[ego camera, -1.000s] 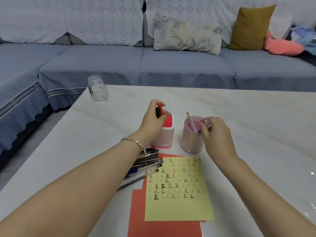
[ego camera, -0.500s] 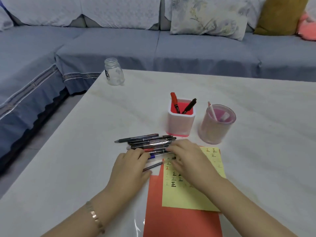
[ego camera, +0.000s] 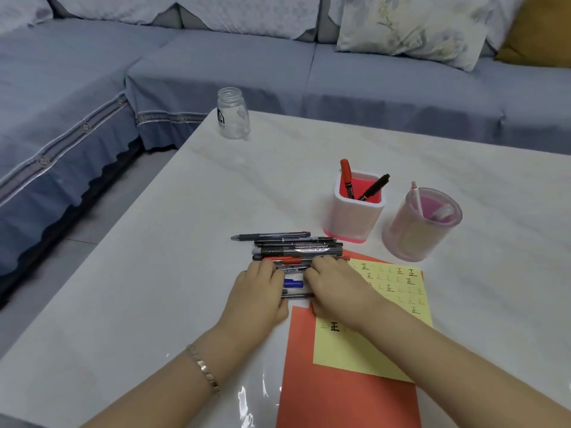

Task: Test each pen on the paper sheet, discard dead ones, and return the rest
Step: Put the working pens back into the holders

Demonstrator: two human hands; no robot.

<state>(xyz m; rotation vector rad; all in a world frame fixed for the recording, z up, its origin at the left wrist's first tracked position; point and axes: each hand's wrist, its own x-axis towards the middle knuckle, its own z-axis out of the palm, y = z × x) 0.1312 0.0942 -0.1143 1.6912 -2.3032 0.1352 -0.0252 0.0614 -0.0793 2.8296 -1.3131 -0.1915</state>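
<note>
A pile of several pens [ego camera: 296,250] lies on the table, left of the yellow paper sheet [ego camera: 397,293], which carries rows of test marks. My left hand [ego camera: 258,293] and my right hand [ego camera: 338,287] lie side by side on the near part of the pile. On each hand, fingers curl over the pens and the thumb sits on the near side. A blue pen [ego camera: 293,284] shows between the hands. Behind stand a white square holder [ego camera: 355,220] with a red marker [ego camera: 346,177] and a black marker [ego camera: 375,186], and a pink round cup [ego camera: 418,233] holding a pale pen [ego camera: 417,199].
A red sheet [ego camera: 340,396] lies under the yellow one, near the table's front. A clear glass jar [ego camera: 232,115] stands at the far left corner of the table. A grey-blue sofa [ego camera: 370,75] with cushions runs behind and to the left.
One second ago my left hand was at the square holder and my right at the pink cup. Both came down onto the pens and closed in on them. The view shifted.
</note>
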